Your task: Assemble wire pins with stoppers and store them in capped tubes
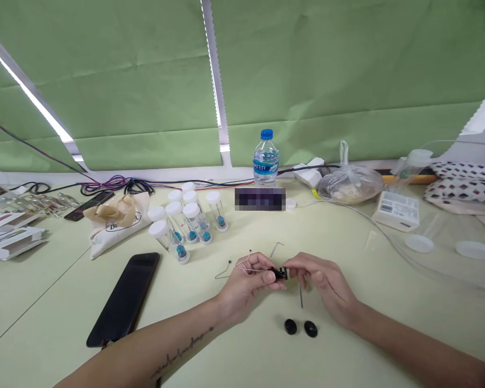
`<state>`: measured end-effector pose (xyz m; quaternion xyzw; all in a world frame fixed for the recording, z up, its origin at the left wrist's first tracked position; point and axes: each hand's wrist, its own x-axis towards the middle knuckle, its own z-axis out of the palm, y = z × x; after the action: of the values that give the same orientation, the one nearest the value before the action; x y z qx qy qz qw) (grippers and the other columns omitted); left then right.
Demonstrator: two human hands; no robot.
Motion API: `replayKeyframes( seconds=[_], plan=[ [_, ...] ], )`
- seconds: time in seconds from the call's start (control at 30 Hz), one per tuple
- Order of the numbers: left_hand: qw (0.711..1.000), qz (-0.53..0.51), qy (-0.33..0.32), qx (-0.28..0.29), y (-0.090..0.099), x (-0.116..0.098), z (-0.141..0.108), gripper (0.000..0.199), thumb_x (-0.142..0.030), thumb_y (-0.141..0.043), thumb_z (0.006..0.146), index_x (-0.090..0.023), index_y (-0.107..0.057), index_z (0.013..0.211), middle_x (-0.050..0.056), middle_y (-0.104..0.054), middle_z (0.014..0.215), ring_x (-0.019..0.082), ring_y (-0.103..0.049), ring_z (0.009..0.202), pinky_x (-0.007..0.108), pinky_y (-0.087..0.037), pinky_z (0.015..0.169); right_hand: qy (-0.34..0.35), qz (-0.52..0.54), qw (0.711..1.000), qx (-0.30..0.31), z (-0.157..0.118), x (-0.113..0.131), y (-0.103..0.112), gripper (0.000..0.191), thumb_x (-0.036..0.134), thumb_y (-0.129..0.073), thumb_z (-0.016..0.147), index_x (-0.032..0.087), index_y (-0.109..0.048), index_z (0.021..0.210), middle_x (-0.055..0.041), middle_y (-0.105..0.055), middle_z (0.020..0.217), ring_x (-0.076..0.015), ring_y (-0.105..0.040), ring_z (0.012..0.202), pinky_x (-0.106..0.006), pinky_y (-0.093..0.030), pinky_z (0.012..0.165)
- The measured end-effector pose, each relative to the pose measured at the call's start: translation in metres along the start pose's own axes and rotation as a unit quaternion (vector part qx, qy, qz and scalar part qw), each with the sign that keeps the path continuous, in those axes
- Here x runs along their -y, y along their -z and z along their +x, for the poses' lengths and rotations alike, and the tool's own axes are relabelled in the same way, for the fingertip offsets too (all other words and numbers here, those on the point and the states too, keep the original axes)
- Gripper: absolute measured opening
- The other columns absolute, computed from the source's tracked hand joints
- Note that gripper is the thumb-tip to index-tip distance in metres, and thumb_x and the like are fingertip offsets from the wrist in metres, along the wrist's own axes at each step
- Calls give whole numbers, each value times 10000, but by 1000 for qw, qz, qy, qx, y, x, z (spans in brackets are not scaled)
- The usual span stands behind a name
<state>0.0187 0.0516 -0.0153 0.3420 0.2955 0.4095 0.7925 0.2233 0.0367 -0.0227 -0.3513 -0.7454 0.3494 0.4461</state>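
My left hand pinches a small black plastic part between thumb and fingers. A thin bent wire runs out from that part to the left. Close on the right is my right hand, its fingers curled in and the index fingertip at the end of the black part; whatever those fingers grip is hidden. A thin metal rod shows below them; I cannot tell whether it is held or lies on the table. Two round black discs lie in front of the hands. Another bent wire rests left of my left hand.
Several white-capped clear tubes with blue bits stand behind left. A black phone lies at left, near a cloth pouch. Farther back are a water bottle, a tied plastic bag and cables. Clear tubing crosses the right side.
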Motion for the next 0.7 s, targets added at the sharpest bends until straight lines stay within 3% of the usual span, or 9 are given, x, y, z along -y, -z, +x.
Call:
replayKeyframes(
  seconds=[0.07,0.23,0.4,0.53,0.7],
  plan=[
    [1000,4,0,-1,0,0,0,273,-231,-841,628,-122,-622,748,29,-688,706,130,-670,626,252,-511,703,12,1,1000,8,0,0,0,533,504,-239,993,188,-666,1039,-62,-586,768,-163,-524,632,-292,-430,548],
    [1000,4,-11,-8,-1,0,0,282,-230,-848,613,-118,-636,762,35,-694,718,137,-669,645,263,-502,711,7,-4,1000,-7,-1,-1,0,533,534,-244,983,199,-618,1162,-58,-589,797,-154,-515,611,-293,-436,545],
    [1000,3,-14,-9,-2,-1,0,284,-220,-856,596,-115,-649,760,34,-692,711,141,-671,663,270,-496,731,-6,-8,1000,1,-2,1,0,553,517,-232,989,180,-670,973,-61,-584,740,-161,-515,606,-295,-433,534],
    [1000,-3,-17,-10,-1,-1,0,287,-233,-855,598,-118,-656,770,36,-695,719,140,-672,672,280,-494,757,-6,-9,1000,-13,-2,0,0,540,538,-244,980,181,-604,1167,-71,-595,827,-149,-504,580,-300,-449,530],
    [999,-7,-19,-25,-3,-2,-1,304,-231,-872,559,-120,-661,749,23,-686,715,148,-675,676,296,-503,770,-18,-18,1000,16,-1,2,0,603,552,-222,978,171,-674,853,-55,-574,694,-158,-521,580,-293,-444,527]
  ],
)
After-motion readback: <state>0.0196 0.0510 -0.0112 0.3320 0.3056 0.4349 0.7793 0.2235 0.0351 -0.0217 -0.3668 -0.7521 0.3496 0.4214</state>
